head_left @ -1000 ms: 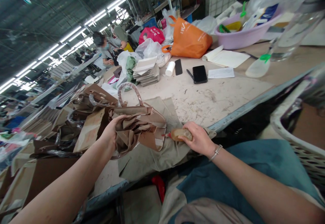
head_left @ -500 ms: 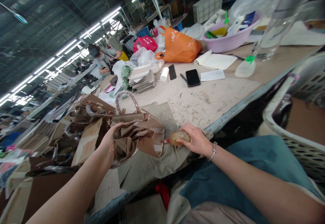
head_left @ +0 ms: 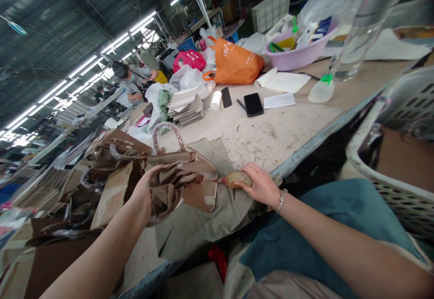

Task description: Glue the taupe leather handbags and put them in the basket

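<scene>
My left hand (head_left: 144,190) grips the folded side of a brown leather handbag (head_left: 183,177) that has a plastic-wrapped handle (head_left: 167,134) standing up at its top. My right hand (head_left: 259,184) is closed round a small amber glue bottle (head_left: 237,179) whose red nozzle points at the bag's right side. Bag and bottle lie over a grey-green cloth (head_left: 203,213) spread on the worktable's near edge. A silver bracelet sits on my right wrist.
More brown bags and cut leather pieces (head_left: 98,168) pile up to the left. Further back on the table lie a black phone (head_left: 253,104), a stack of swatches (head_left: 185,105), an orange bag (head_left: 233,62) and a purple basin (head_left: 298,50). A white basket (head_left: 389,154) stands at right. A person sits far left.
The view has drifted slightly; both hands keep their hold on the bag and the bottle, almost unmoved.
</scene>
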`<state>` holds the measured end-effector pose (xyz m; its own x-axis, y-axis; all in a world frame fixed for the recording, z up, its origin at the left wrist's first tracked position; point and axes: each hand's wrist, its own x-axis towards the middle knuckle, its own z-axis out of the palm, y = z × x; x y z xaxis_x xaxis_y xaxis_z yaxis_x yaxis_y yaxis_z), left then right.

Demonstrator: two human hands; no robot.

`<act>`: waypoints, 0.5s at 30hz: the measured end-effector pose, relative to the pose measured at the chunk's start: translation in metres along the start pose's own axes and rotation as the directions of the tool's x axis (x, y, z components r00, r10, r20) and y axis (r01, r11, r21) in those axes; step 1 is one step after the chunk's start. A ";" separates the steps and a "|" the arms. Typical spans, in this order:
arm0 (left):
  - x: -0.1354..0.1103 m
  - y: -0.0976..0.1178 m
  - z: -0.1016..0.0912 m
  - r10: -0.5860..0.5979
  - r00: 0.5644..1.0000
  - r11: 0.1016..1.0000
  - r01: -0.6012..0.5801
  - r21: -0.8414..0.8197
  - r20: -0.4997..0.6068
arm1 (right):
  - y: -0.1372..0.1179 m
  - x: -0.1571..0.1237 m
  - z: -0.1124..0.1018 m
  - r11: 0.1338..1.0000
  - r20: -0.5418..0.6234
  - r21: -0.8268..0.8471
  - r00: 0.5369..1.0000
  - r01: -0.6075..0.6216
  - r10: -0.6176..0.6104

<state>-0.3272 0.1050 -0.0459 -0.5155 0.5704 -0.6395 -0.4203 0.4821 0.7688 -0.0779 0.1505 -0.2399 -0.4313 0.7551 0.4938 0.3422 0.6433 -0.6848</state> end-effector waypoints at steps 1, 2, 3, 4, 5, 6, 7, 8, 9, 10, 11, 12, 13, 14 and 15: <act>0.001 0.000 0.000 0.018 0.999 1.000 -0.018 0.002 0.033 | 0.000 0.000 -0.001 1.000 0.006 0.000 1.000 0.006 -0.006; 0.002 -0.001 0.000 0.029 0.998 1.000 -0.029 0.001 0.054 | -0.001 0.001 -0.002 1.000 0.029 0.006 0.999 0.017 -0.017; 0.003 -0.001 -0.001 0.032 0.997 0.999 -0.031 -0.006 0.065 | -0.001 0.001 -0.003 0.999 0.059 0.015 0.998 0.031 -0.031; 0.004 -0.001 -0.001 0.021 0.997 1.000 -0.020 -0.011 0.069 | -0.001 0.001 -0.004 0.999 0.085 0.024 0.995 0.041 -0.043; 0.005 -0.002 -0.002 -0.001 0.997 1.000 0.002 -0.013 0.072 | -0.001 0.000 -0.004 0.999 0.098 0.030 0.994 0.045 -0.047; 0.006 -0.002 -0.002 -0.021 0.997 1.000 0.022 -0.016 0.074 | -0.001 0.000 -0.004 0.999 0.093 0.029 0.995 0.040 -0.043; 0.006 -0.002 -0.002 -0.031 0.997 0.999 0.033 -0.019 0.069 | -0.001 0.000 -0.005 0.999 0.075 0.025 0.997 0.030 -0.031; 0.005 -0.001 -0.001 -0.030 0.998 0.999 0.031 -0.019 0.058 | -0.001 0.000 -0.005 1.000 0.051 0.020 0.999 0.018 -0.019; 0.005 -0.001 -0.001 -0.021 0.999 1.000 0.022 -0.014 0.047 | -0.001 0.000 -0.005 1.000 0.036 0.019 0.999 0.012 -0.013; 0.005 -0.001 -0.001 -0.009 0.999 1.000 0.010 -0.005 0.038 | -0.002 0.000 -0.005 1.000 0.038 0.023 0.999 0.016 -0.017; 0.004 0.000 -0.001 0.002 1.000 1.000 -0.003 0.003 0.031 | -0.002 0.000 -0.005 0.999 0.057 0.029 0.998 0.028 -0.029; 0.004 0.000 -0.001 0.002 0.999 1.000 -0.003 0.009 0.032 | -0.003 -0.001 -0.005 0.999 0.082 0.035 0.996 0.042 -0.045; 0.004 0.000 -0.002 -0.011 0.999 1.000 0.010 0.008 0.037 | -0.003 -0.001 -0.005 0.998 0.099 0.036 0.994 0.052 -0.055; 0.005 0.000 -0.003 -0.031 0.998 1.000 0.031 0.002 0.047 | -0.003 -0.001 -0.005 0.998 0.099 0.033 0.994 0.052 -0.055; 0.006 0.000 -0.005 -0.047 0.997 0.999 0.047 -0.005 0.059 | -0.003 -0.002 -0.004 0.999 0.083 0.025 0.996 0.044 -0.046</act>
<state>-0.3337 0.1052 -0.0497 -0.4499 0.5856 -0.6743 -0.4479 0.5052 0.7377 -0.0746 0.1481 -0.2365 -0.5140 0.7118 0.4787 0.3017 0.6724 -0.6759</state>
